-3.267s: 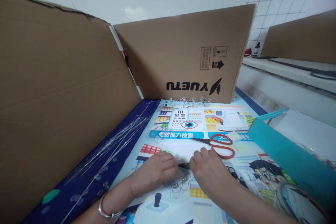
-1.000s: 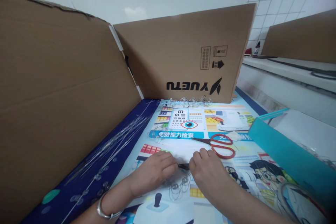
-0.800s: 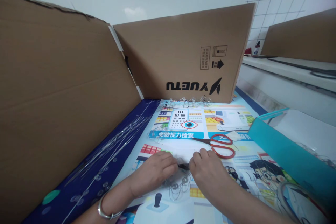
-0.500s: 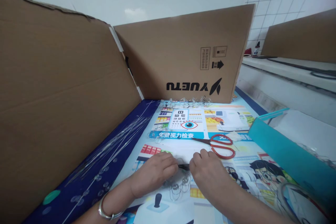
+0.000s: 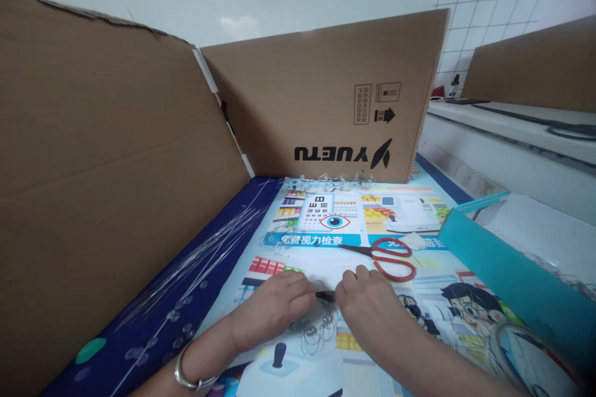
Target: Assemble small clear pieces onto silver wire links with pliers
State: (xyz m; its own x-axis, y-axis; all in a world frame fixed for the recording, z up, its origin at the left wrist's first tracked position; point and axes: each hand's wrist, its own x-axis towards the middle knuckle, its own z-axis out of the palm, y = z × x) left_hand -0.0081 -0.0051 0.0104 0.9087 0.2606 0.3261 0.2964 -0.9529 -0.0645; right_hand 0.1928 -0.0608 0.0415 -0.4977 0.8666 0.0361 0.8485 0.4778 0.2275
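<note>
My left hand (image 5: 272, 309) and my right hand (image 5: 367, 303) rest close together on a colourful printed mat (image 5: 326, 242). Both are closed in a pinch on a small dark piece (image 5: 325, 295) held between their fingertips. Thin wire loops with clear beads (image 5: 316, 329) lie on the mat just below the fingers. A metal bangle (image 5: 186, 372) circles my left wrist. Red-handled scissors (image 5: 386, 257) lie on the mat just beyond my right hand.
Tall cardboard panels stand at the left (image 5: 107, 155) and behind (image 5: 326, 111). Long thin wires (image 5: 209, 254) lie on a dark blue strip at the left. A teal box (image 5: 512, 279) sits at the right, a clear round container (image 5: 526, 353) at the lower right.
Nothing much differs. Both hands stay pinched on the small dark piece at the same spot; only the view shifts slightly.
</note>
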